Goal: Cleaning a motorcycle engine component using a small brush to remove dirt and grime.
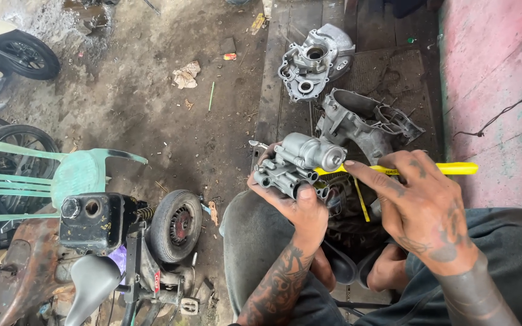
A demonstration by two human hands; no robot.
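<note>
The grey metal part (300, 163) sits in the lower middle of the view, above the person's lap, with its rounded cylinder end pointing right. The left hand (294, 202) is clamped on it from below, thumb up over its near face. A yellow tool (448, 169) lies nearly level, its long axis running left to right, tip meeting the part's right side. The right hand (421, 208) is closed on the tool from the right, forefinger stretched along it. So the left hand is the nearer. Beyond lie 2 engine casings (315, 60) on a mat (394, 66); a small wheel (176, 224) stands at left.
</note>
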